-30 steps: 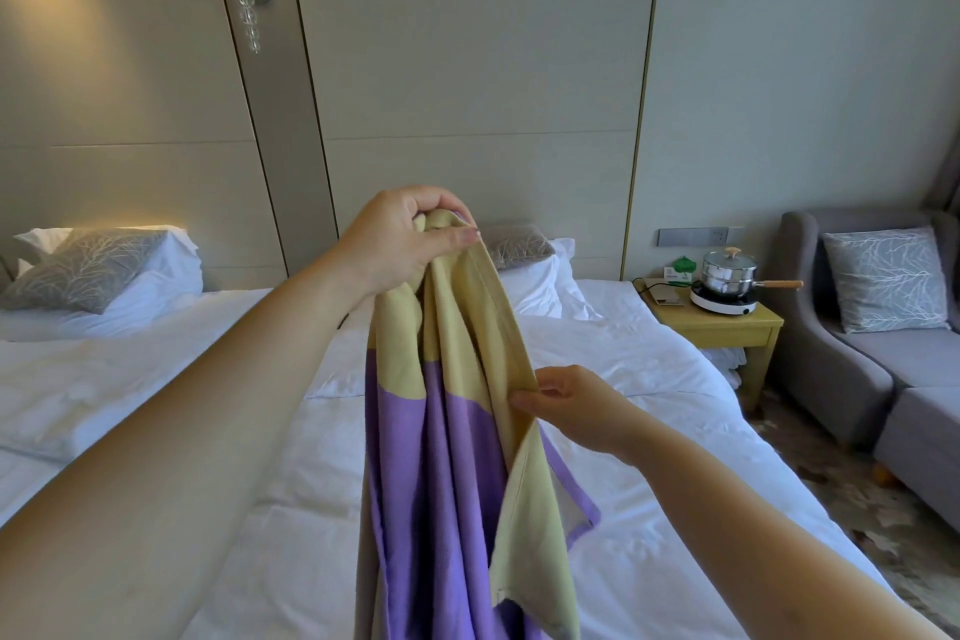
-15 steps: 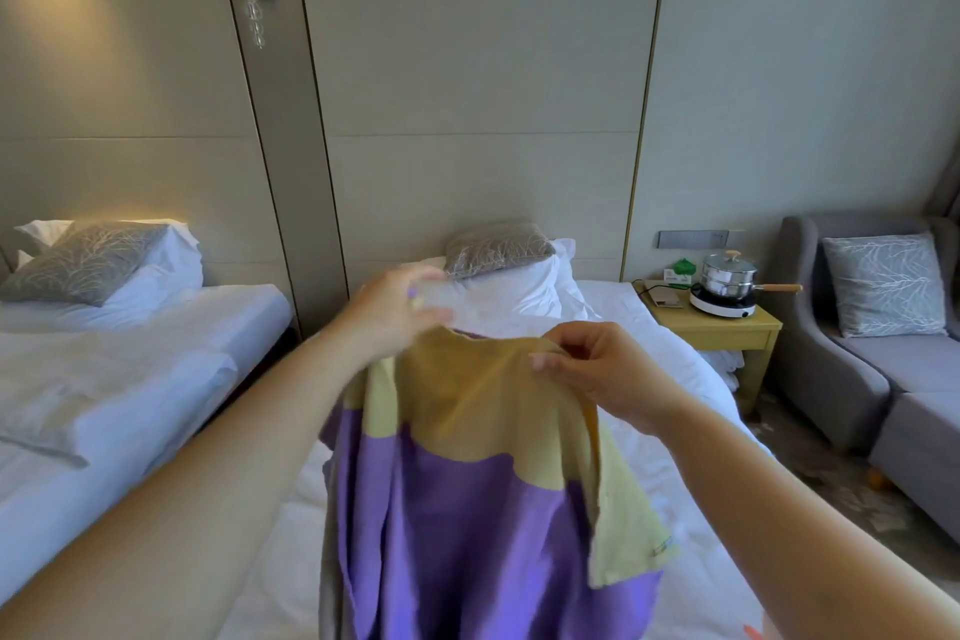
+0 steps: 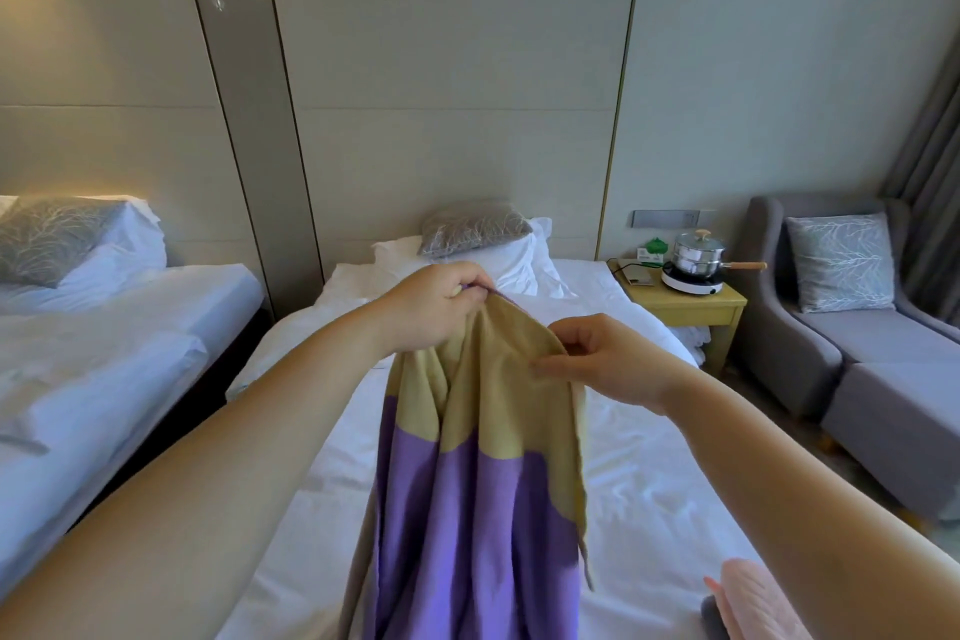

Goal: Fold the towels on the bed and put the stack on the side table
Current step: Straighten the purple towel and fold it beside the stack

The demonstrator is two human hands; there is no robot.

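Note:
A purple and yellow towel (image 3: 478,499) hangs in front of me over the white bed (image 3: 639,473). My left hand (image 3: 431,307) grips its top yellow edge at one corner. My right hand (image 3: 602,359) pinches the same edge a little to the right and lower. The towel's lower part runs out of the bottom of the frame. A pink towel (image 3: 758,603) and a dark one (image 3: 714,616) lie at the bed's near right corner. The wooden side table (image 3: 691,307) stands to the right of the bed's head.
On the side table sit a steel pot (image 3: 698,252) on a small hotplate, a green item and a flat device. A grey sofa (image 3: 883,364) with a cushion stands at the right. A second bed (image 3: 104,343) is at the left, across a narrow gap.
The view has tilted down and drawn back. My hands have come closer together, so the top edge that was stretched out half a second ago now bunches and the towel hangs in folds.

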